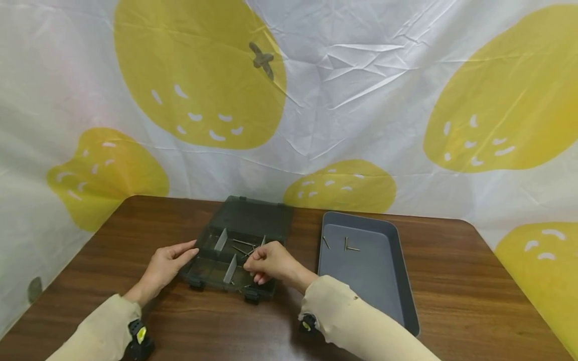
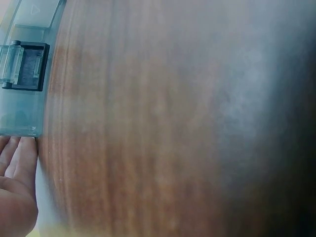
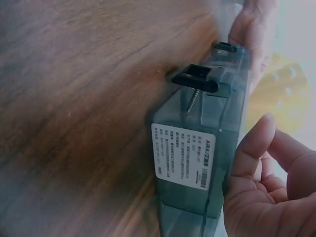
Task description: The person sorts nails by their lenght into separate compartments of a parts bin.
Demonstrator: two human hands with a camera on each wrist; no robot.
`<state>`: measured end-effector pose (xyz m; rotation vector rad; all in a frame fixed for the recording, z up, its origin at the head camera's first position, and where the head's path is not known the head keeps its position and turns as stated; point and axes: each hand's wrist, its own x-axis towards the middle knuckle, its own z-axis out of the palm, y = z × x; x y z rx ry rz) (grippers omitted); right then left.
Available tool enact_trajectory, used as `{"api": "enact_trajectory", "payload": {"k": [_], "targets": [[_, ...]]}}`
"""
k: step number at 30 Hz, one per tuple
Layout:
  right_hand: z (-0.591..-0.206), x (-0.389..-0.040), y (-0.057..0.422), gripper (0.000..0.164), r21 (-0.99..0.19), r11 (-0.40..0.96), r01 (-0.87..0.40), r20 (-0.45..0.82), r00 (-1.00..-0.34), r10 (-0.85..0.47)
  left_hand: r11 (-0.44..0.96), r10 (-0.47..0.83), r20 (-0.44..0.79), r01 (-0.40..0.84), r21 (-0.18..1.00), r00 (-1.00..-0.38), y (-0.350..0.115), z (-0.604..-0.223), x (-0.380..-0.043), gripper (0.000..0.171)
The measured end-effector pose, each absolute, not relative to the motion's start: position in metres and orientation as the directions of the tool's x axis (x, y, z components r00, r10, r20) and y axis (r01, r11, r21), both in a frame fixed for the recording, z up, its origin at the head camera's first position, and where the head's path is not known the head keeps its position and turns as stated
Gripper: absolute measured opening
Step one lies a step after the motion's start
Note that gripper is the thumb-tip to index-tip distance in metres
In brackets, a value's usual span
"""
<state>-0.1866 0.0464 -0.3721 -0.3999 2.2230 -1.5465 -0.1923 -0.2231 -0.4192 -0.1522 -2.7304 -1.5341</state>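
An organizer box (image 1: 205,271) of dark translucent plastic lies on the table with its lid (image 1: 253,218) raised at the back. Dividers split it into compartments; several screws (image 1: 244,243) lie in the back one, and another screw (image 3: 193,102) shows through the front wall. My left hand (image 1: 164,265) touches the box's left side with fairly straight fingers. Over the front right compartment is my right hand (image 1: 275,263), its fingers curled and thumb and index tips together. I cannot tell whether a screw is between them.
To the right of the box stands a grey tray (image 1: 361,291) with a few screws (image 1: 346,243) near its far end. The box has black latches (image 1: 251,297) along its front. A white curtain with yellow fruit prints (image 1: 356,115) hangs behind the wooden table (image 1: 451,281).
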Motion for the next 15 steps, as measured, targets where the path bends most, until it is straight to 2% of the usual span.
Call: {"api": "enact_trajectory", "payload": {"k": [5,15], "targets": [[-0.370,-0.191,0.055,0.015,-0.953,0.304,-0.003,-0.135,-0.892,-0.432,0.523,0.086,0.051,0.089,0.848,-0.995,-0.223,-0.420,-0.192,0.051],[-0.363,-0.201,0.091,0.017,-0.973,0.228,0.048,-0.113,-0.953,-0.282,0.520,0.088,0.059,0.096,0.849,-0.994,-0.223,-0.419,-0.192,0.051]]}}
